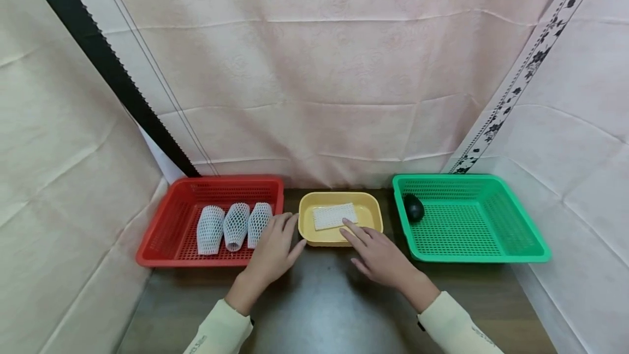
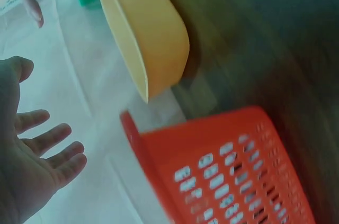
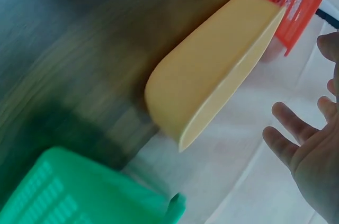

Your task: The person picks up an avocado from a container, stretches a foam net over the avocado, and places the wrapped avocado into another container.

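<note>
A shallow yellow tray (image 1: 340, 238) stands in the middle of the table, with a white foam net (image 1: 334, 216) lying flat in it. My left hand (image 1: 275, 247) hovers between the red basket and the tray's left side, fingers loosely spread and holding nothing. Over the tray's front right rim is my right hand (image 1: 378, 253), its fingers extended and index fingertip close to the net's edge; contact cannot be told. Both wrist views show the palms free of any object. Three white foam net sleeves (image 1: 209, 231) lie side by side in the red basket (image 1: 167, 239).
On the right stands a green basket (image 1: 481, 258) with a dark, rounded object (image 1: 414, 208) against its left wall. Pale cloth (image 1: 344, 70) hangs behind the containers and at both sides. The dark table (image 1: 314, 310) extends in front of the tray.
</note>
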`<state>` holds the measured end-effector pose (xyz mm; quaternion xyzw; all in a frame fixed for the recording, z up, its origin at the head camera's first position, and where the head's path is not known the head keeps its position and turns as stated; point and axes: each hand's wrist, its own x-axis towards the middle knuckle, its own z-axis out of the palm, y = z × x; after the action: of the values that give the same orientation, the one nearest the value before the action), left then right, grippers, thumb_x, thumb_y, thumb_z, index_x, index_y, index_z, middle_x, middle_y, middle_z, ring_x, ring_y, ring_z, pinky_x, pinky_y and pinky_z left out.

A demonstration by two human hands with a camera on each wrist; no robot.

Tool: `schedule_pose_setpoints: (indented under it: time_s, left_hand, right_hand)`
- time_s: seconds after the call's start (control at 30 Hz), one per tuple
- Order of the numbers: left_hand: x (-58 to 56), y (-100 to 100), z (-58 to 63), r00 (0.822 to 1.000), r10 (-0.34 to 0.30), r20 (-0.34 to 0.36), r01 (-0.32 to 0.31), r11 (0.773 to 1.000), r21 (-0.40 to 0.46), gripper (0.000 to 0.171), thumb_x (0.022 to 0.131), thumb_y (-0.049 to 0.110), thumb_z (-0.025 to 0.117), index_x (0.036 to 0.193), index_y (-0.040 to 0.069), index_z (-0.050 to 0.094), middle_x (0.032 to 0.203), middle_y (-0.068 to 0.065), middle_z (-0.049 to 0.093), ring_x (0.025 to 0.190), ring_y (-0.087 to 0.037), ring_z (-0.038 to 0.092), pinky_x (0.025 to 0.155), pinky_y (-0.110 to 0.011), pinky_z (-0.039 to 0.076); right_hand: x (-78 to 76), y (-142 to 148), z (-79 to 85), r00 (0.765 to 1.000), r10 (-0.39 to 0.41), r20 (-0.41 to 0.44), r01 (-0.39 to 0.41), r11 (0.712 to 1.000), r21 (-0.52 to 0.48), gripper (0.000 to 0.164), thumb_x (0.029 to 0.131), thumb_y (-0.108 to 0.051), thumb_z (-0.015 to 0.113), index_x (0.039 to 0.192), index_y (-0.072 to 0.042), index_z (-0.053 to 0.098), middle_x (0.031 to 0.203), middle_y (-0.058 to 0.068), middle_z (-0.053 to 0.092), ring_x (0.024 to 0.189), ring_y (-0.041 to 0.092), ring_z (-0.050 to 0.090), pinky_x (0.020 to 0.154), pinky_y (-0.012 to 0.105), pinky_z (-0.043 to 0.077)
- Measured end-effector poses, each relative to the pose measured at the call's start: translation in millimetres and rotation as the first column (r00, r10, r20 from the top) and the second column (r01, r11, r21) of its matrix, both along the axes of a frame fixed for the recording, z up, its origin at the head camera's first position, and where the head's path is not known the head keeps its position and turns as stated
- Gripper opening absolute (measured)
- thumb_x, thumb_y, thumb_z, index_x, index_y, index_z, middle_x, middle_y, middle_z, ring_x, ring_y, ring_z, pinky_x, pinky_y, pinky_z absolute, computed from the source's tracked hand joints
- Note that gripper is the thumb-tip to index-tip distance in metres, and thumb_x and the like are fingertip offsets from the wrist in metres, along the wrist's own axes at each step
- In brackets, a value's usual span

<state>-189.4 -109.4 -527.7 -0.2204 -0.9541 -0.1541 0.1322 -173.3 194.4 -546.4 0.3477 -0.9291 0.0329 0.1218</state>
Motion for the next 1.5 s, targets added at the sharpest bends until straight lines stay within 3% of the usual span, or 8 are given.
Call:
schedule_pose_setpoints:
  time_s: [0.4,0.67,0.87,0.97,1.1,1.13,1.23,1.5]
  left_hand:
    - [2.5,30,-23.2,0.997,-0.075,0.035,0.076,0.996,-0.045,0.059,0.098,0.042,0.067,0.145,0.008,0.055,0.141,-0.015,0.058,0.132,-0.032,0.054,0.109,-0.050,0.048]
    - [1.0,43,-36.6,0.993,-0.098,0.068,0.105,0.989,-0.102,0.054,0.101,0.044,0.062,0.143,0.011,0.057,0.140,-0.012,0.060,0.130,-0.029,0.054,0.107,-0.047,0.050]
    - [-2.5,50,-43.4,0.991,-0.123,0.053,0.129,0.982,-0.135,0.051,0.100,0.041,0.064,0.140,0.010,0.059,0.135,-0.013,0.063,0.126,-0.030,0.057,0.104,-0.047,0.052]
    - [-5.7,53,-47.1,0.992,-0.116,0.057,0.124,0.980,-0.158,0.050,0.100,0.040,0.065,0.140,0.010,0.059,0.133,-0.012,0.064,0.124,-0.029,0.058,0.103,-0.046,0.052]
    - [-11.4,57,-52.4,0.993,-0.111,0.036,0.116,0.974,-0.194,0.047,0.099,0.038,0.066,0.136,0.009,0.061,0.129,-0.011,0.065,0.118,-0.028,0.060,0.098,-0.044,0.054]
    - [-12.5,58,-53.6,0.993,-0.111,0.027,0.114,0.972,-0.206,0.046,0.099,0.038,0.066,0.135,0.009,0.061,0.127,-0.011,0.065,0.116,-0.028,0.061,0.097,-0.044,0.054]
    - [-15.8,61,-57.5,0.994,-0.108,0.010,0.107,0.964,-0.243,0.044,0.099,0.039,0.066,0.133,0.010,0.062,0.125,-0.010,0.065,0.113,-0.026,0.061,0.094,-0.041,0.055]
    - [-21.0,64,-65.0,0.991,-0.127,-0.048,0.111,0.960,-0.259,0.036,0.096,0.032,0.072,0.122,0.008,0.067,0.111,-0.010,0.067,0.099,-0.026,0.063,0.086,-0.041,0.055]
  right_hand:
    - [0.3,46,6.7,0.998,-0.050,-0.039,0.049,0.998,-0.045,0.077,0.093,-0.033,0.074,0.159,-0.011,0.040,0.167,0.009,0.035,0.125,0.033,0.059,0.104,0.050,0.050]
    - [-4.8,72,13.2,0.993,-0.116,-0.031,0.114,0.993,-0.041,0.074,0.093,-0.033,0.074,0.156,-0.009,0.044,0.163,0.013,0.041,0.137,0.037,0.052,0.111,0.054,0.046]
    - [-14.4,89,18.4,0.989,-0.147,-0.036,0.143,0.985,-0.092,0.072,0.092,-0.031,0.076,0.152,-0.004,0.048,0.158,0.018,0.045,0.136,0.038,0.052,0.108,0.056,0.046]
    - [-20.4,99,20.2,0.987,-0.159,-0.024,0.156,0.982,-0.102,0.069,0.097,-0.036,0.071,0.152,-0.001,0.046,0.156,0.021,0.046,0.135,0.041,0.052,0.107,0.058,0.047]
    - [-27.8,107,22.9,0.979,-0.198,0.038,0.201,0.971,-0.128,0.068,0.099,-0.034,0.070,0.151,0.002,0.045,0.155,0.025,0.045,0.135,0.045,0.051,0.106,0.061,0.046]
    - [-29.5,108,23.3,0.975,-0.213,0.068,0.221,0.966,-0.138,0.070,0.095,-0.026,0.075,0.151,0.003,0.044,0.156,0.025,0.044,0.136,0.045,0.049,0.107,0.062,0.045]
    - [-34.6,110,23.2,0.953,-0.259,0.159,0.284,0.945,-0.164,0.070,0.096,-0.025,0.073,0.153,0.002,0.041,0.158,0.025,0.040,0.139,0.048,0.045,0.108,0.065,0.042]
    - [-48.1,114,23.7,0.883,-0.292,0.368,0.413,0.855,-0.312,0.072,0.100,-0.026,0.068,0.157,0.001,0.033,0.162,0.029,0.029,0.147,0.051,0.030,0.112,0.070,0.033]
